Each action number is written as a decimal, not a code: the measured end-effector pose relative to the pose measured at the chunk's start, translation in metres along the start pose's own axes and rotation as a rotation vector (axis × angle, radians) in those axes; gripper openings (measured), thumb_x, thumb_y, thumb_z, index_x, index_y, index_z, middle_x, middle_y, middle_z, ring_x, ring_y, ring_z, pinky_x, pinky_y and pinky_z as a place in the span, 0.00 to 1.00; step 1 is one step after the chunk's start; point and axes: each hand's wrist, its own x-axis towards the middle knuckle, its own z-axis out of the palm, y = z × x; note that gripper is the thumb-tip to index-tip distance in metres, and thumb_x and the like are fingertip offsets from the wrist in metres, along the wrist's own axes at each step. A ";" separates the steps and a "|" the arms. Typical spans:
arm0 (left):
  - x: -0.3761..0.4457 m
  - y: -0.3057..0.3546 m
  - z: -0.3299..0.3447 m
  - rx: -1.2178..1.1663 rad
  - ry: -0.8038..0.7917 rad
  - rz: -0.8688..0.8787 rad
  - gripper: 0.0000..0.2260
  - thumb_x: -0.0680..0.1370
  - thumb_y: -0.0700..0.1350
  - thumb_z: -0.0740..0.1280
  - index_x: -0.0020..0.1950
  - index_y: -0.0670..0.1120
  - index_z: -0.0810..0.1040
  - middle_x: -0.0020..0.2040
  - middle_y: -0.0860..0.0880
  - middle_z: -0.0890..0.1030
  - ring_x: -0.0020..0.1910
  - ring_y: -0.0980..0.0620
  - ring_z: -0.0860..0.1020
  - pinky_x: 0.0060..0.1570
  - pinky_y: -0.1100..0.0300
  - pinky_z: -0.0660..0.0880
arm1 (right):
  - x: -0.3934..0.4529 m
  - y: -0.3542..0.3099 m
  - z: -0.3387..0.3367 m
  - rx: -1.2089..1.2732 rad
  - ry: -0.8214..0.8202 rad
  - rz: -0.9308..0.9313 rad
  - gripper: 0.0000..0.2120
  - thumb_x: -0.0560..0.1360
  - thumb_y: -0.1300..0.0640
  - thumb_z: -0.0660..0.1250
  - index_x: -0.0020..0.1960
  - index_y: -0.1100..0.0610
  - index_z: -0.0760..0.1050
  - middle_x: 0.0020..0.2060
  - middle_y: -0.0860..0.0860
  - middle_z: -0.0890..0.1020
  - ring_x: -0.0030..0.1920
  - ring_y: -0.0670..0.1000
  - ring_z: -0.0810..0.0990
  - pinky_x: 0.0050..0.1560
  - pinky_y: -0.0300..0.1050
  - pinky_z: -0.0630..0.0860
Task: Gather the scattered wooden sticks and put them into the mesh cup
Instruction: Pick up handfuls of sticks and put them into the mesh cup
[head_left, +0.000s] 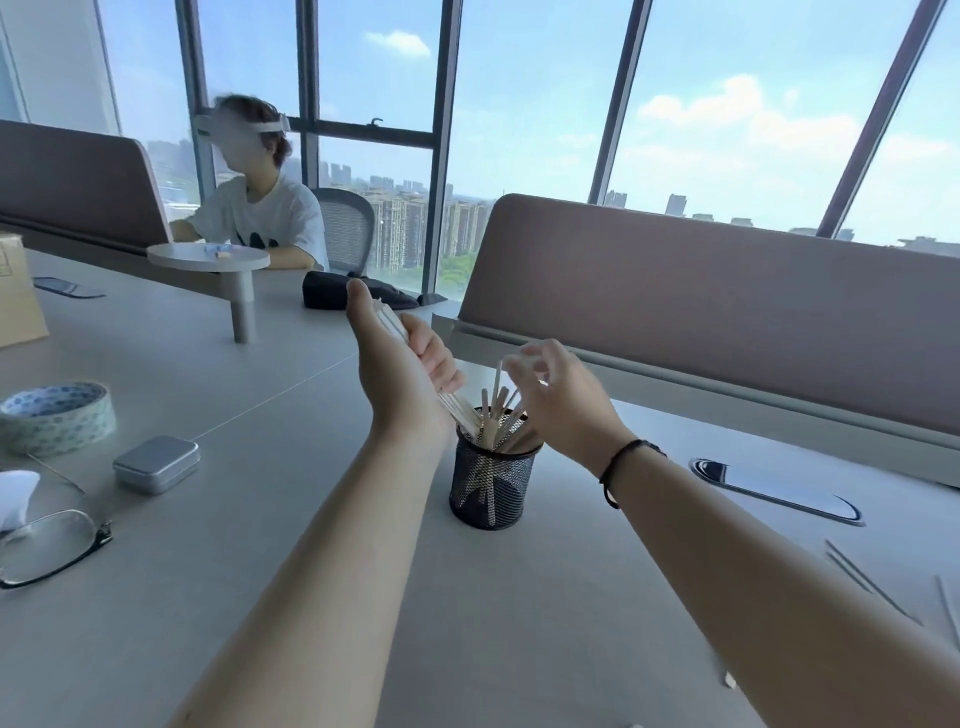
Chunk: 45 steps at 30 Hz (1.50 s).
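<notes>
A black mesh cup (491, 486) stands upright on the grey table (260, 571), with several pale wooden sticks (493, 415) standing in it. My left hand (400, 364) grips a bundle of sticks, whose lower ends slant down into the cup's mouth. My right hand (558, 395) hovers just right of the cup's top, fingers loosely curled and blurred beside the upper stick ends; whether it pinches a stick is unclear. A few thin sticks (867, 582) lie on the table at the far right.
A tape roll (57, 415), a small metal tin (156, 463) and glasses (52, 545) lie at the left. A desk partition (727, 312) rises behind the cup, with a cable grommet (774, 491) at right. Another person (260, 208) sits at the back left.
</notes>
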 end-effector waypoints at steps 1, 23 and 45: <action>0.001 0.000 0.000 -0.003 -0.008 0.007 0.31 0.80 0.68 0.50 0.24 0.48 0.55 0.23 0.48 0.54 0.25 0.49 0.50 0.27 0.61 0.50 | -0.003 0.001 -0.001 0.139 0.059 0.077 0.20 0.79 0.40 0.59 0.63 0.51 0.73 0.56 0.47 0.81 0.55 0.50 0.79 0.53 0.50 0.76; 0.023 -0.051 -0.002 0.950 -0.203 0.285 0.15 0.80 0.43 0.59 0.40 0.41 0.80 0.35 0.52 0.80 0.36 0.57 0.76 0.38 0.59 0.70 | -0.067 0.017 0.027 0.438 -0.078 0.187 0.53 0.69 0.46 0.77 0.80 0.43 0.43 0.68 0.42 0.72 0.65 0.44 0.74 0.63 0.44 0.73; 0.029 -0.065 -0.019 0.975 -0.346 0.085 0.15 0.83 0.50 0.59 0.53 0.54 0.86 0.53 0.56 0.84 0.57 0.55 0.80 0.64 0.52 0.74 | -0.016 -0.010 0.020 0.314 -0.050 0.283 0.15 0.82 0.59 0.56 0.67 0.59 0.66 0.57 0.58 0.78 0.54 0.57 0.77 0.57 0.51 0.73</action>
